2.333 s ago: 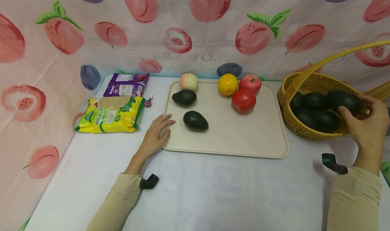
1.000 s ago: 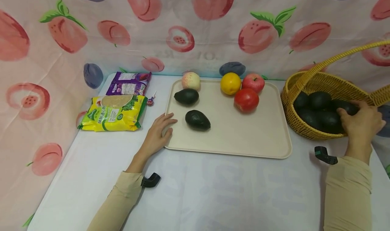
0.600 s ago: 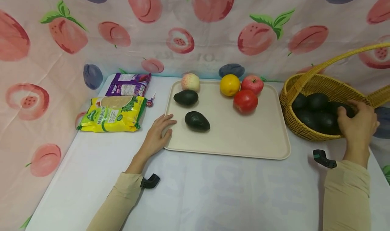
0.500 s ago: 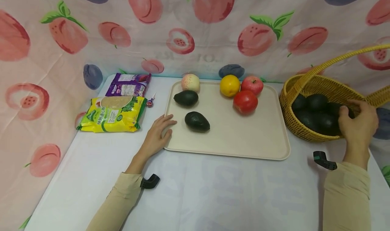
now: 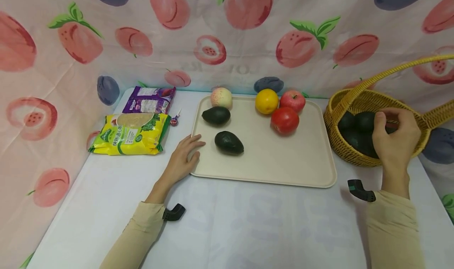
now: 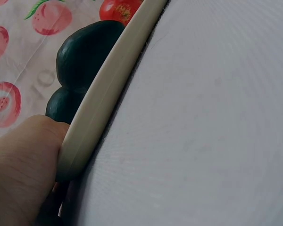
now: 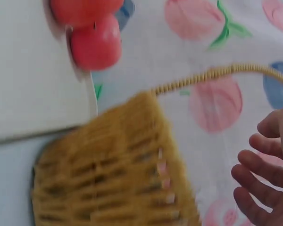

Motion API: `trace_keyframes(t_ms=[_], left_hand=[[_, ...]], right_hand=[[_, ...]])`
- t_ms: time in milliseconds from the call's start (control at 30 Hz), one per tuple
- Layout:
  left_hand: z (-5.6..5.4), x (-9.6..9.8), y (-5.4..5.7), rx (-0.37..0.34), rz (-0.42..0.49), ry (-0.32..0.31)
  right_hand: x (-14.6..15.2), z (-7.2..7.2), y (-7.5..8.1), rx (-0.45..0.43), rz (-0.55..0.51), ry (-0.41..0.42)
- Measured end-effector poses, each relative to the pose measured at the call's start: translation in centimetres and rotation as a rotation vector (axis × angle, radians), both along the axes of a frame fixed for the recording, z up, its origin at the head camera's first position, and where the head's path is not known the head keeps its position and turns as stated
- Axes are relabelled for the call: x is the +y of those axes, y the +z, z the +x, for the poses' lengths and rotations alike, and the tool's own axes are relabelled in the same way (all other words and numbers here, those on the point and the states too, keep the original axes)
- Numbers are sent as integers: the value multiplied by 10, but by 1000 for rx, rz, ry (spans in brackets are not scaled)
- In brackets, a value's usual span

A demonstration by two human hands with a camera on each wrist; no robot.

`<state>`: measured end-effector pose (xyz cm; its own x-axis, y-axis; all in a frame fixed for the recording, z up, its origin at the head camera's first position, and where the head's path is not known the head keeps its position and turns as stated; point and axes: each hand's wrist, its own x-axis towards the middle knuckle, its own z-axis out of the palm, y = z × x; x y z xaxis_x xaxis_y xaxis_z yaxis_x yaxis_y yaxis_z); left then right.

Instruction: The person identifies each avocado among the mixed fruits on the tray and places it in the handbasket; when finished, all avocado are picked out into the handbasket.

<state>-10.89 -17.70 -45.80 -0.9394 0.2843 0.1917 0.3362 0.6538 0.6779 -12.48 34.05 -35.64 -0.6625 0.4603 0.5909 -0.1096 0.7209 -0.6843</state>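
Clock directions run from the middle of the tray, as the head view shows it. The left hand rests at nine, against the tray's rim, with its fingers fairly straight and its grip loose and wide.

The right hand is at three, over the near right part of the wicker basket. Its fingers are apart and gently curved, so that grip is wide too, holding nothing; the head view does not tell whether it touches the fruit beneath. Several dark avocados lie heaped in the basket, partly hidden by the hand.

On the tray, one avocado lies at nine and a second avocado at ten, just in front of a pale peach. An orange sits at twelve, a red apple at one and a tomato between one and two.

Off the tray, on the white worktop, are a yellow packet at nine and, a little past it, a lollipop and a purple packet.
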Motion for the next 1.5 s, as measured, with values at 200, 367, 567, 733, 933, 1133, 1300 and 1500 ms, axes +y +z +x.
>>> trace_keyframes(t_ms=[200,367,567,733,933,1133,1300,1500], left_hand=[[0,0,0,10,-4,-3],[0,0,1,19,-5,-3],[1,0,0,17,-4,-1],[1,-1,-2,12,-4,0],[1,0,-1,9,-5,3],[0,0,0,19,-12,0],[0,0,1,18,-9,-2],[0,0,1,16,-6,-2]], right_hand=[[-25,2,7,121,12,99],[-47,3,12,143,57,212],[-79,4,12,121,115,369],[-110,6,4,40,181,525],[-148,8,-8,-103,293,701],[-182,8,-15,-224,360,807],[-205,3,-23,-274,405,888],[-229,-1,-34,-373,442,935]])
